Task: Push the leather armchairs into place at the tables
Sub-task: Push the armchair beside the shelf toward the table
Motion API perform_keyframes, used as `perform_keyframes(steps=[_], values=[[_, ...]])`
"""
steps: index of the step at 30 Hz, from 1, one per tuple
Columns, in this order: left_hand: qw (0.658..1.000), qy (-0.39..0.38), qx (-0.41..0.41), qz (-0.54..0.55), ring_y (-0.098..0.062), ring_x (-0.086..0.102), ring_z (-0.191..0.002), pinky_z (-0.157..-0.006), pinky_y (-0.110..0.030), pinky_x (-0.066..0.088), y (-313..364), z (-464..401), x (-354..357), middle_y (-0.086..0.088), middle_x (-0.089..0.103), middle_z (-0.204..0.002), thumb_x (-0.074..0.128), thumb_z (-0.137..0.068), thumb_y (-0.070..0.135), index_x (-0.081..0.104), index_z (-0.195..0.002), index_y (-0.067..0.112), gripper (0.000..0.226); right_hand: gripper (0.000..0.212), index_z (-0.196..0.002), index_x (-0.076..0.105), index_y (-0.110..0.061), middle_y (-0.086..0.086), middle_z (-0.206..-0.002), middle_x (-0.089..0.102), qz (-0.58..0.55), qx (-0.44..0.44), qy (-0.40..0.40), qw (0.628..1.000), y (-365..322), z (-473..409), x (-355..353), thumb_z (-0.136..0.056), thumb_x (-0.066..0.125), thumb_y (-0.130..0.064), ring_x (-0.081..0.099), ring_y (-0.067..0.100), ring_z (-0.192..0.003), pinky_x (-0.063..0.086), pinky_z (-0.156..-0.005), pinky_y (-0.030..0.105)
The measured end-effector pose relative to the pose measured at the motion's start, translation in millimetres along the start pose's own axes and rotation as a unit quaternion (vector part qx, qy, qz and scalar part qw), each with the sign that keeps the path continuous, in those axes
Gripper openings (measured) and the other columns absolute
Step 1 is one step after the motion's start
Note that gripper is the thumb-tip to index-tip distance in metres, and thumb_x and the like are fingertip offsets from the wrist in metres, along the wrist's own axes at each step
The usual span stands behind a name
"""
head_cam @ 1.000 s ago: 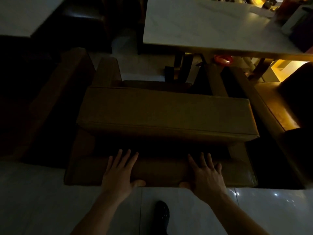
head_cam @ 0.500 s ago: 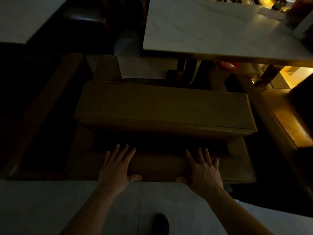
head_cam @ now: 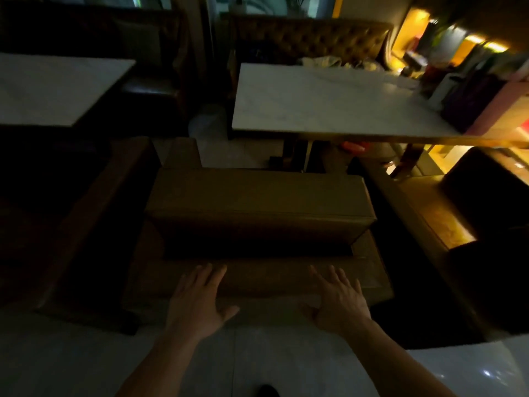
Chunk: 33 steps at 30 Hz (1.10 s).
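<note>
A brown leather armchair (head_cam: 257, 202) stands in front of me, its back toward me, facing the white marble table (head_cam: 320, 104). My left hand (head_cam: 200, 299) and my right hand (head_cam: 337, 302) lie with spread, straight fingers at the lower rear edge of the chair's back. Whether the palms still touch the leather is hard to tell in the dim light. The chair's seat is hidden behind its thick back cushion.
Another brown armchair (head_cam: 86, 224) stands close on the left and one (head_cam: 429, 224) close on the right. A second white table (head_cam: 51, 87) is at far left. A tufted bench (head_cam: 309, 41) runs behind the tables. Light floor tiles (head_cam: 57, 362) lie around my feet.
The armchair has slid forward toward the marble table. The view has lifted, showing the bench and far wall. My hands sit farther back on the chair's lower rear edge.
</note>
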<state>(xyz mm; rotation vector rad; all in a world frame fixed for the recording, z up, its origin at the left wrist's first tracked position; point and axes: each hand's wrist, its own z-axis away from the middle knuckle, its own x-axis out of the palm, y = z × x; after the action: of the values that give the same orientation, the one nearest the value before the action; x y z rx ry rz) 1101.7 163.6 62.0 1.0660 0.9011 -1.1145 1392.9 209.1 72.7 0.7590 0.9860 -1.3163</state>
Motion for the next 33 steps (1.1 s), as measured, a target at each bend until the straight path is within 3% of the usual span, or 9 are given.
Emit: perform_keyframes(steps=[8,11,15,20,25,33], values=[[0.998,0.035,0.042,0.012,-0.019,0.001,-0.151,-0.123,-0.046,0.005,50.0,85.0,-61.4,0.004,0.004,-0.166,0.042,-0.077,0.085,0.001,-0.154,0.04,0.099,0.101,-0.158,-0.007,-0.038,0.01,-0.169,-0.003,-0.02,0.004,0.055,0.998,14.9,126.5,-52.4,-0.087,0.063,-0.054,-0.005,0.032,-0.155,0.005,-0.124,0.059],[0.995,0.032,0.091,0.003,-0.019,0.002,-0.151,-0.122,-0.046,0.004,86.3,112.5,-79.7,0.005,0.004,-0.166,0.038,-0.072,0.09,0.0,-0.153,0.042,0.101,0.1,-0.158,-0.004,-0.038,0.009,-0.169,-0.004,-0.032,0.02,0.088,0.995,37.8,183.2,-71.1,-0.085,0.06,-0.059,-0.005,0.031,-0.155,0.006,-0.124,0.059],[0.995,0.022,0.095,-0.002,-0.02,0.004,-0.151,-0.121,-0.048,0.005,112.7,116.4,-87.9,0.005,0.007,-0.165,0.037,-0.068,0.093,0.002,-0.153,0.043,0.104,0.097,-0.158,-0.004,-0.039,0.011,-0.168,-0.004,-0.041,0.025,0.108,0.993,53.6,200.1,-84.7,-0.086,0.055,-0.065,-0.004,0.034,-0.155,0.005,-0.124,0.06],[0.989,0.024,0.146,-0.02,-0.022,0.004,-0.151,-0.123,-0.049,0.005,195.5,130.0,-100.0,0.003,0.008,-0.165,0.041,-0.074,0.087,0.003,-0.155,0.04,0.101,0.1,-0.157,-0.004,-0.042,0.011,-0.168,0.0,-0.052,0.082,0.16,0.982,132.0,237.8,-91.6,-0.083,0.055,-0.074,0.0,0.034,-0.154,0.006,-0.123,0.06],[0.98,0.04,0.192,-0.026,-0.022,0.004,-0.151,-0.123,-0.049,0.005,294.0,125.3,-92.8,0.002,0.008,-0.165,0.04,-0.074,0.088,0.003,-0.154,0.04,0.1,0.099,-0.155,-0.004,-0.046,0.01,-0.168,0.002,-0.067,0.119,0.188,0.973,225.9,268.2,-93.1,-0.078,0.043,-0.088,0.002,0.034,-0.154,0.008,-0.121,0.059],[0.969,0.031,0.244,-0.025,-0.023,0.005,-0.151,-0.122,-0.048,0.007,479.8,131.1,-61.7,0.001,0.009,-0.165,0.044,-0.075,0.086,0.005,-0.154,0.039,0.101,0.101,-0.157,0.001,-0.042,0.01,-0.168,0.006,-0.077,0.18,0.196,0.961,399.2,325.7,-96.7,-0.077,0.045,-0.087,0.004,0.032,-0.155,0.013,-0.122,0.058]])
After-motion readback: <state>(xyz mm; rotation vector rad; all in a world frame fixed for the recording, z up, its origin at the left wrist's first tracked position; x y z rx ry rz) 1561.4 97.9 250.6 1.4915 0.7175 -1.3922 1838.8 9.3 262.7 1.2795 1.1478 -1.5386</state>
